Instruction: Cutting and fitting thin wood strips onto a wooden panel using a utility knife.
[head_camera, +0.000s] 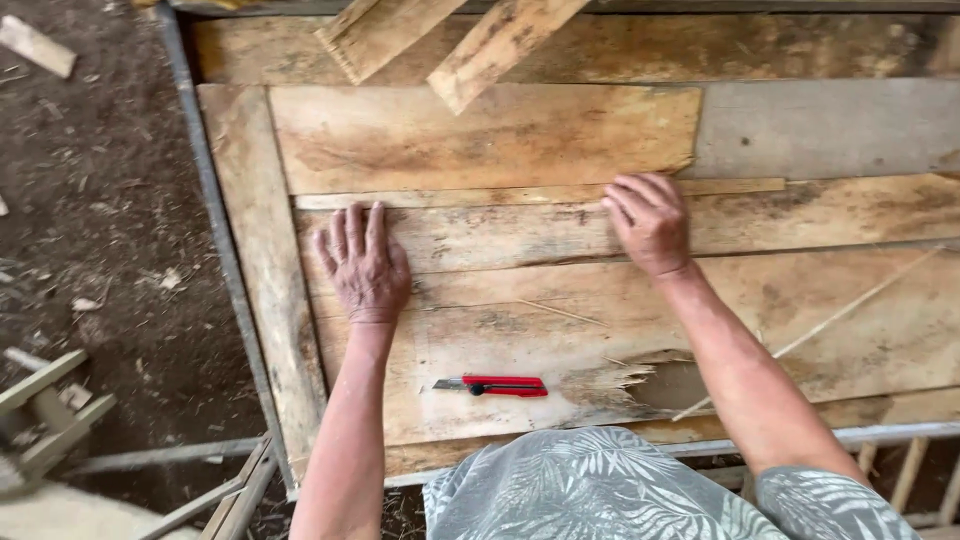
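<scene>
Both your hands are pressed flat on the wooden boards (560, 300) covering the counter, fingers spread and released, not gripping anything: left hand (365, 265) at about 9 o'clock, right hand (650, 222) at about 2 o'clock, fingertips right by the thin strip (500, 196). The red utility knife (492, 386) lies loose at 6 o'clock, just left of the splintered hole (668, 385).

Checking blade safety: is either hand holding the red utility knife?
No: the red utility knife lies alone on the wooden board, while the left hand and right hand press flat farther up.
</scene>
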